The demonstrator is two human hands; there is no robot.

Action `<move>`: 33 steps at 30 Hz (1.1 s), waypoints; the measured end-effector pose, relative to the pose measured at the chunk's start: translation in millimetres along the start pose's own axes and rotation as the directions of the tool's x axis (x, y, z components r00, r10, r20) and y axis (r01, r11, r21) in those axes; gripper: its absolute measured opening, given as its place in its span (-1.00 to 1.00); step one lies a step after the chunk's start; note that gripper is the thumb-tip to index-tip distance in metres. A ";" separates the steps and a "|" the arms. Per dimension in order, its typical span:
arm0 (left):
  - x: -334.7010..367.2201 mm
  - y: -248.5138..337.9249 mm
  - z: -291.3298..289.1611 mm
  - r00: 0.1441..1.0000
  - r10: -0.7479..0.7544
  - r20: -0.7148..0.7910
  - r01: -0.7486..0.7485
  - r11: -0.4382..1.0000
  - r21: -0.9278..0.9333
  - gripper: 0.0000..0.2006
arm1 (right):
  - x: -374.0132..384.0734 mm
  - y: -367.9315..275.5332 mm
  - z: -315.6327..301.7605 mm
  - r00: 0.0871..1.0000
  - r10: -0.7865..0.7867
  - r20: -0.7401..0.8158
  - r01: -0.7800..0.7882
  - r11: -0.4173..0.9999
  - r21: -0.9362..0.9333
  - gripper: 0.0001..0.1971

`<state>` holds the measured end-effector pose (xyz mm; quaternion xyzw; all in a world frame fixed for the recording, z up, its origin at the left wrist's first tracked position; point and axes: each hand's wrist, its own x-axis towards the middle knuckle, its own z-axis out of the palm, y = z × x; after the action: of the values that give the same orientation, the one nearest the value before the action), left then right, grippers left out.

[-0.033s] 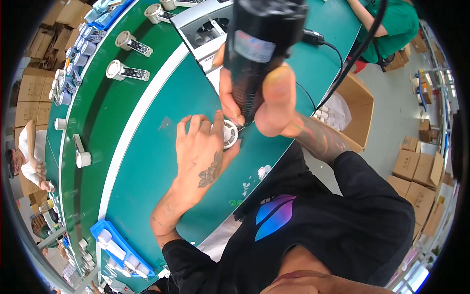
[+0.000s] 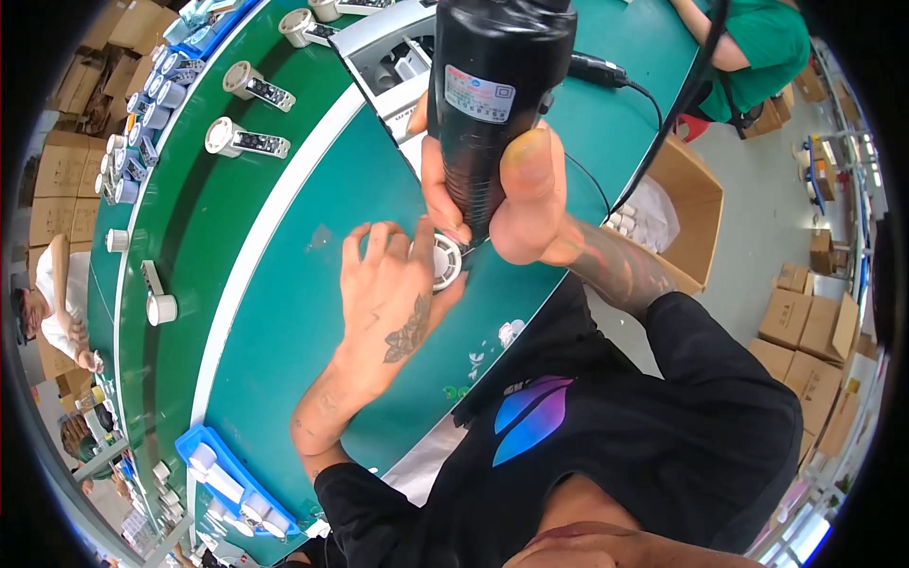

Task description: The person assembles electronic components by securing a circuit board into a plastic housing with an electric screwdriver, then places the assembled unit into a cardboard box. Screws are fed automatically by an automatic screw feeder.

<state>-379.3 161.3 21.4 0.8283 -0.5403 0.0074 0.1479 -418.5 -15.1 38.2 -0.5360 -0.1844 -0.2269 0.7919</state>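
A: What is held in the right hand (image 2: 516, 189)?

B: A black electric screwdriver (image 2: 497, 90) is gripped there, its barrel held upright. The fingers are wrapped round the body and the thumb is laid along its near side. A black cable (image 2: 606, 76) is seen running from it across the desk (image 2: 303, 312).

A: And the left hand (image 2: 393, 284)?

B: It is laid flat on the green desk, with the fingers spread and pressed against a small round white part (image 2: 445, 260). The part is pinned between the thumb and the fingers, right at the near edge of the desk. The lower end of the screwdriver is set just above the part; whether the tip is touching it cannot be told, since it is hidden by the hands.

A: What else is seen around?

B: A darker green conveyor belt (image 2: 189, 218) is curved along the far side of the desk, and white round parts with dark strips (image 2: 246, 140) are carried on it, well apart from the hands. A grey tray (image 2: 379, 43) is placed behind the screwdriver. A blue bin (image 2: 232, 483) with white pieces is set at the near left. A cardboard box (image 2: 686, 204) is stood on the floor to the right, and stacked cartons (image 2: 805, 322) are seen farther off. A person in green (image 2: 757, 43) is seated at the upper right.
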 end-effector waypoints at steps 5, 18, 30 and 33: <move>-0.4 -0.8 -1.4 1.000 0.013 0.022 -0.013 1.000 -0.008 -0.41 | -7.9 -5.0 12.8 0.990 0.082 -0.117 -0.093 0.991 -0.096 -0.02; -1.9 0.3 -3.0 0.998 -0.035 0.051 0.037 0.999 -0.030 -0.43 | -10.0 -16.8 6.3 0.977 0.183 -0.113 -0.196 0.973 -0.119 0.07; -0.1 -5.2 -0.8 0.999 0.016 0.049 -0.014 0.999 -0.035 -0.42 | -30.5 -0.5 6.4 0.984 0.156 -0.091 -0.158 0.987 -0.007 -0.05; -1.5 -4.5 -2.7 0.999 0.012 0.045 -0.010 0.999 -0.045 -0.43 | -29.2 -15.3 3.3 0.982 0.189 -0.020 -0.189 0.982 0.024 -0.16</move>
<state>-375.5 165.0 22.7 0.8218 -0.5481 -0.0225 0.1542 -451.4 -12.3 35.4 -0.5397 -0.1264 -0.1547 0.8178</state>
